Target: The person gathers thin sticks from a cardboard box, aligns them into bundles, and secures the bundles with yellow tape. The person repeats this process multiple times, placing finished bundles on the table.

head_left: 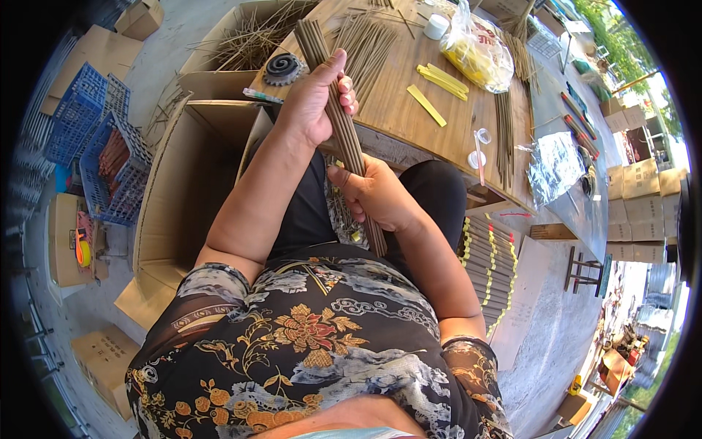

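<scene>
Both my hands are closed around one long bundle of thin brown sticks (344,135), which look like incense sticks. It slants over my lap, its upper end above the near table edge and its lower end by my waist. My left hand (316,99) wraps the upper part, thumb along the sticks. Lower down, my right hand (384,194) grips the bundle with its thumb across the front. Just past my left hand, loose sticks (369,58) lie fanned on the wooden table (398,132). A yellow strip (426,105) and a small stack of yellow strips (442,80) lie right of them.
A plastic bag (479,55) of yellow material and a white jar (436,27) stand on the table. A black spiral object (284,68) sits at its left corner. An open cardboard box (194,183) is at my left; yellow-banded stick bundles (490,267) lie at my right.
</scene>
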Demonstrator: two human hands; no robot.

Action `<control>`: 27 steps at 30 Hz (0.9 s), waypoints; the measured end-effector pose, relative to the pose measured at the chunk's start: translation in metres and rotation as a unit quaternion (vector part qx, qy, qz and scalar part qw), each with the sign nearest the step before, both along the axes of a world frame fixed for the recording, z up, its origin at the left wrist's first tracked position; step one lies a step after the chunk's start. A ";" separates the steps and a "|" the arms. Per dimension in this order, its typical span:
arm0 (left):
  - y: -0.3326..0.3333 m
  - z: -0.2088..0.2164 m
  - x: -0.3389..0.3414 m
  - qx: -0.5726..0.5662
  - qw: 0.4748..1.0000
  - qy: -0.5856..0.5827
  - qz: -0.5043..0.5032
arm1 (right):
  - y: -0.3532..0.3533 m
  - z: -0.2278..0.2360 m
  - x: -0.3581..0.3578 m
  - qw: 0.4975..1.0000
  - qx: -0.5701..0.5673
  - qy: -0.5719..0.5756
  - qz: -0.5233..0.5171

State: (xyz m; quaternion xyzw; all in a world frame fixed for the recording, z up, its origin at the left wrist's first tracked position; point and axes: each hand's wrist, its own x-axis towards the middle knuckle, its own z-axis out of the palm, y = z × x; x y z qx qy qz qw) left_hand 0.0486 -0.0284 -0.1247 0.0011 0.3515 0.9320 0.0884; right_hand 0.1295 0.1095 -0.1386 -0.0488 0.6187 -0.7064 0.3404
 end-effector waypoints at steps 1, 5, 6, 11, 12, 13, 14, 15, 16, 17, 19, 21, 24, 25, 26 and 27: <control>-0.004 -0.005 -0.002 0.049 0.998 0.006 -0.042 | -0.001 -0.001 0.000 1.000 -0.009 -0.003 0.001; 0.002 -0.013 0.012 0.047 0.994 0.021 -0.092 | 0.001 0.000 -0.002 0.997 -0.060 -0.049 0.014; 0.003 -0.014 0.015 0.075 0.991 0.001 -0.112 | 0.001 0.001 -0.003 0.994 -0.077 -0.069 0.020; 0.003 -0.009 0.013 0.020 0.999 -0.034 -0.019 | -0.008 -0.006 -0.008 0.998 0.048 0.044 -0.005; 0.004 -0.007 0.014 0.003 0.999 -0.032 -0.001 | -0.009 -0.010 -0.009 0.996 0.067 0.065 -0.017; 0.004 -0.005 0.014 -0.014 0.999 -0.030 0.017 | -0.009 -0.013 -0.010 0.984 0.117 0.128 -0.031; 0.003 -0.004 0.013 -0.029 0.998 -0.033 0.041 | -0.009 -0.019 -0.010 0.967 0.167 0.189 -0.045; 0.001 -0.002 0.010 -0.043 0.996 -0.036 0.065 | -0.009 -0.024 -0.009 0.942 0.215 0.250 -0.059; 0.000 -0.003 0.008 -0.058 0.994 -0.039 0.088 | -0.009 -0.031 -0.009 0.928 0.218 0.295 -0.069; -0.001 -0.003 0.006 -0.049 0.996 -0.029 0.068 | -0.012 -0.034 -0.008 0.911 0.220 0.340 -0.078; -0.008 -0.005 0.002 -0.033 0.999 -0.010 0.028 | -0.010 -0.033 -0.008 0.953 0.150 0.261 -0.043; -0.015 -0.009 -0.003 0.022 0.999 0.000 -0.031 | -0.005 -0.012 -0.010 0.999 -0.001 -0.004 0.044; -0.014 -0.012 -0.007 0.018 1.000 -0.014 -0.009 | -0.008 -0.017 -0.013 0.997 0.075 0.032 0.019; -0.010 -0.012 -0.006 -0.011 0.999 -0.035 0.032 | -0.011 -0.022 -0.014 0.989 0.130 0.065 0.009; -0.008 -0.013 -0.005 -0.040 0.995 -0.055 0.072 | -0.017 -0.030 -0.011 0.949 0.220 0.216 -0.058; -0.006 -0.015 -0.005 -0.045 0.993 -0.060 0.088 | -0.017 -0.033 -0.012 0.941 0.247 0.226 -0.057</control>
